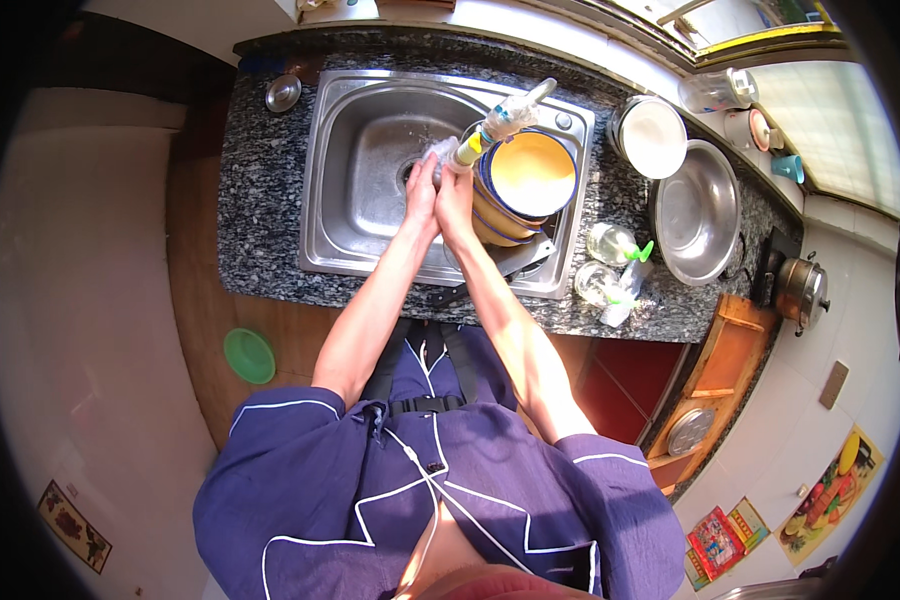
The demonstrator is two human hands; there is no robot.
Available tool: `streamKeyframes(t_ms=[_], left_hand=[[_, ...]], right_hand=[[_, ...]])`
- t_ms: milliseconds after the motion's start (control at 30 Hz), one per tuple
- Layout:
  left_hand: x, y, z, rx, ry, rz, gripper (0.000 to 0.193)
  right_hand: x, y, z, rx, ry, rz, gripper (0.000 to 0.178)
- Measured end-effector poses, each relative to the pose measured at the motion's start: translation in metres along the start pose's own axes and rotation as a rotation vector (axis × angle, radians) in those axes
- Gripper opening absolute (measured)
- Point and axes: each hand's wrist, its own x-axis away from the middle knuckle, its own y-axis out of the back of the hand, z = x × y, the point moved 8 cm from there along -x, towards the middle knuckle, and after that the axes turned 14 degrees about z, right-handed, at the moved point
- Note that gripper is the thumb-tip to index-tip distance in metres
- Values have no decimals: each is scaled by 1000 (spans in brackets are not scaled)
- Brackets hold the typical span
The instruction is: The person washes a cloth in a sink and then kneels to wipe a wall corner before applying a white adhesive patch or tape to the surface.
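Note:
Both hands are close together over the steel sink (375, 150), under the faucet's yellow-green outlet (467, 150). My left hand (422, 195) and my right hand (455, 203) are closed around a whitish, translucent thing (441, 150). Glare and the fingers hide its kind. Beside my right hand, a stack of enamel bowls stands in the right part of the sink, topped by a yellow bowl with a dark rim (532, 175). A grey flat blade-like piece (518, 256) lies below the stack.
Right of the sink are white bowls (653, 138), a large steel basin (698, 212) and clear bottles with a green spray top (610, 243). A round metal lid (283, 93) rests at the counter's left. On the floor sits a green basin (249, 356).

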Motion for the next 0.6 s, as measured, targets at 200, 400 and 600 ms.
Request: streamKeyframes(t_ms=[200, 400, 600], left_hand=[[-50, 58, -14, -113, 65, 9, 32], [1, 13, 9, 89, 136, 106, 19], [9, 10, -7, -100, 88, 19, 17]], right_hand=[[47, -45, 3, 130, 183, 45, 31], [7, -1, -13, -41, 35, -72, 25], [3, -2, -20, -53, 103, -152, 27]])
